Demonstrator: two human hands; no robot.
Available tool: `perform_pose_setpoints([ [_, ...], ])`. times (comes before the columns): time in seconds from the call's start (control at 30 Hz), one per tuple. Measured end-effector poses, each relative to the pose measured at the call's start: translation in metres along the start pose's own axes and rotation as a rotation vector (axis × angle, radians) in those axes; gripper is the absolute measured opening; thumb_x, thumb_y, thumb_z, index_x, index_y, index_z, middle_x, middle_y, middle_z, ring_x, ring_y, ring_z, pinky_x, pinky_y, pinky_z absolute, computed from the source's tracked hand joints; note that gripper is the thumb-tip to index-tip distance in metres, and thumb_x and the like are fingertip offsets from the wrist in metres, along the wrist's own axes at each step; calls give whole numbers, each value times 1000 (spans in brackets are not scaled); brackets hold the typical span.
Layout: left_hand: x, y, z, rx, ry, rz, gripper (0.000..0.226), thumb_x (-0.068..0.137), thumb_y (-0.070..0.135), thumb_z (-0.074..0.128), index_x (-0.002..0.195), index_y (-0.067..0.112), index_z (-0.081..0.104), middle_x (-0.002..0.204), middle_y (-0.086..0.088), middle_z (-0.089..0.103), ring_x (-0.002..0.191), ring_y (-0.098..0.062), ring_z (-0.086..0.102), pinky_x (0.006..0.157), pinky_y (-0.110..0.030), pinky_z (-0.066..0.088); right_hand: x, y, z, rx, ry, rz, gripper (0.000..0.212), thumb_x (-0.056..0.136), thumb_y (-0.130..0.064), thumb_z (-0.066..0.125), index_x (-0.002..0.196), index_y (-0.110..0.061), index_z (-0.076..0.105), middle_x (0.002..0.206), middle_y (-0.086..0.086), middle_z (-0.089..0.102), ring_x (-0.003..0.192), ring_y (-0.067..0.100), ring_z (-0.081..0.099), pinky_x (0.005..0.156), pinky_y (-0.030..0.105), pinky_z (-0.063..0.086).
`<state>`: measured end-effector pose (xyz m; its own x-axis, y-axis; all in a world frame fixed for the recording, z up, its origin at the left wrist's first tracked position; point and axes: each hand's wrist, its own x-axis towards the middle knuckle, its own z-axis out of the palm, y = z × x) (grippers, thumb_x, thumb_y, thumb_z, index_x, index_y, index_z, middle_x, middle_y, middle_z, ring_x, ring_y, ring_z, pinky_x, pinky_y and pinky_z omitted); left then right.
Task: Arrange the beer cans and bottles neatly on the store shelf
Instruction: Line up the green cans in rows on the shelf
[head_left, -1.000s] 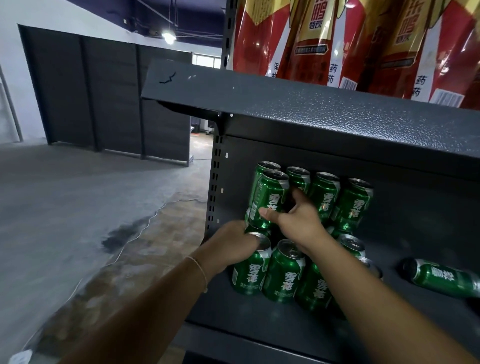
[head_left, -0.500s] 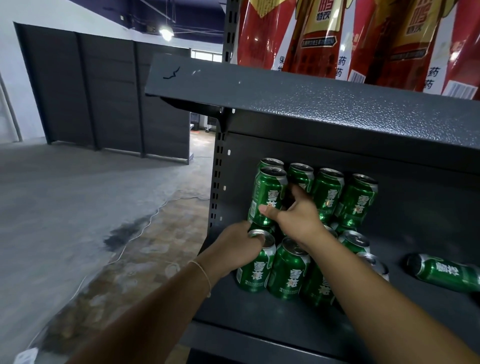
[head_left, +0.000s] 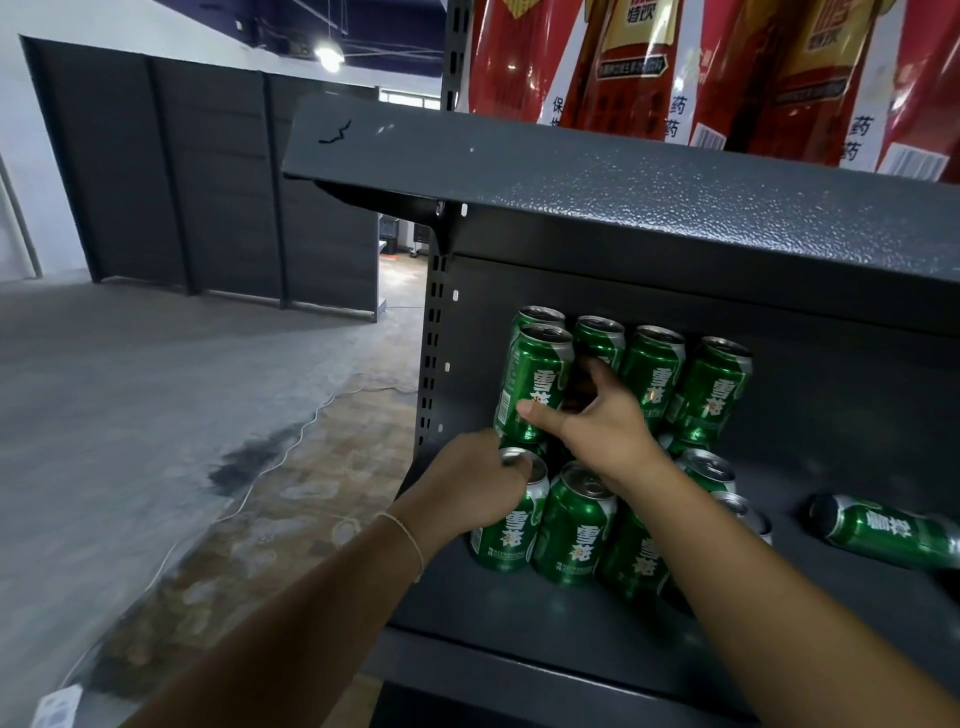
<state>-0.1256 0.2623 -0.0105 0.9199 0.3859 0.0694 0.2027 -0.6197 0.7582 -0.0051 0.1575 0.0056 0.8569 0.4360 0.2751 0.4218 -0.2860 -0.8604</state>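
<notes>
- A person reaches both bare forearms into a dark grey metal store shelf (head_left: 519, 613), seen from a head camera looking down.
- The right hand (head_left: 605, 428) reaches furthest in, wrist bent up; its thumb lies across the lower front of a raised green aluminium beer can (head_left: 535, 382) and its index finger goes up behind the can, so the hand pinches that can.
- The raised can stands at the left end of an upper row of green beer cans (head_left: 675, 382) stacked on top of the cans below.
- The left hand (head_left: 470, 488), a thin bracelet at its wrist, lies knuckles up over the top of the front-left green can (head_left: 511, 530) on the shelf floor, fingers curled down round its rim, gripping it.
- Beside that can, a lower row of upright green cans (head_left: 574, 525) runs to the right, partly hidden by the right forearm.
- One green can lying on its side (head_left: 883, 530) rests well apart at the right of the shelf.
- Red and gold packaged goods (head_left: 727, 67) stand on the upper shelf board (head_left: 623, 182).
</notes>
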Motion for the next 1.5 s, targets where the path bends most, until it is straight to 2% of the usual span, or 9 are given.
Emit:
perform_pose_setpoints([
  [0.07, -3, 6, -1, 206, 96, 58, 23, 92, 32, 44, 93, 12, 55, 91, -9, 58, 76, -20, 59, 57, -28, 42, -3, 0, -8, 35, 17, -5, 90, 71, -39, 87, 146, -23, 39, 129, -3, 60, 118, 17, 57, 102, 38, 50],
  [0.17, -10, 26, -2, 399, 257, 136, 21, 84, 26, 47, 91, 9, 58, 95, -9, 53, 85, -24, 55, 72, -36, 50, -9, -1, -24, 85, 64, -18, 72, 79, -31, 82, 141, -21, 47, 117, -2, 63, 111, 17, 61, 93, 33, 54],
  [0.33, -13, 65, 16, 259, 325, 357, 39, 79, 20, 37, 102, 6, 64, 97, -10, 61, 90, -26, 59, 76, -36, 52, -19, 9, -64, 101, 159, -47, 45, 86, -23, 75, 127, -20, 58, 111, 1, 64, 106, 17, 62, 91, 34, 54],
  [0.43, -9, 91, 42, 210, 283, 421, 48, 83, 16, 41, 126, 6, 57, 115, -12, 59, 99, -26, 57, 85, -33, 49, -28, 18, -100, 84, 222, -50, 37, 89, -18, 72, 124, -12, 61, 109, 1, 66, 104, 16, 63, 92, 31, 53],
  [0.7, 2, 161, 138, 108, 137, 520, 40, 89, 7, 45, 126, 6, 58, 121, -13, 60, 112, -26, 55, 97, -26, 40, -71, 62, -219, -89, 327, -21, 20, 91, -7, 65, 111, -6, 67, 91, 0, 67, 81, 8, 60, 68, 3, 45],
  [0.97, -2, 219, 243, 65, -37, 524, 40, 90, 7, 45, 127, 10, 57, 124, -9, 59, 114, -24, 56, 98, -27, 43, -112, 122, -326, -228, 389, 176, 18, 88, -16, 69, 106, -13, 68, 95, 3, 70, 94, 23, 69, 95, 37, 54],
  [1.13, -3, 240, 295, 10, -150, 448, 38, 88, 2, 44, 123, 7, 58, 119, -13, 61, 110, -28, 58, 97, -32, 45, -134, 149, -376, -527, 309, 337, 41, 84, -31, 72, 121, -14, 64, 110, 6, 69, 105, 23, 64, 90, 26, 48],
  [1.3, -4, 251, 334, -26, -259, 382, 37, 88, 2, 45, 123, 4, 58, 118, -12, 63, 110, -26, 59, 96, -26, 45, -149, 170, -397, -768, 175, 430, 34, 84, -44, 64, 105, -17, 66, 104, 8, 69, 102, 31, 64, 83, 31, 52],
  [1.5, -3, 260, 356, -11, -322, 312, 39, 89, 4, 45, 127, 7, 55, 121, -9, 61, 112, -21, 57, 91, -19, 41, -152, 191, -400, -835, 36, 498, 28, 85, -34, 63, 103, -12, 60, 111, 13, 65, 97, 29, 61, 70, 26, 42],
])
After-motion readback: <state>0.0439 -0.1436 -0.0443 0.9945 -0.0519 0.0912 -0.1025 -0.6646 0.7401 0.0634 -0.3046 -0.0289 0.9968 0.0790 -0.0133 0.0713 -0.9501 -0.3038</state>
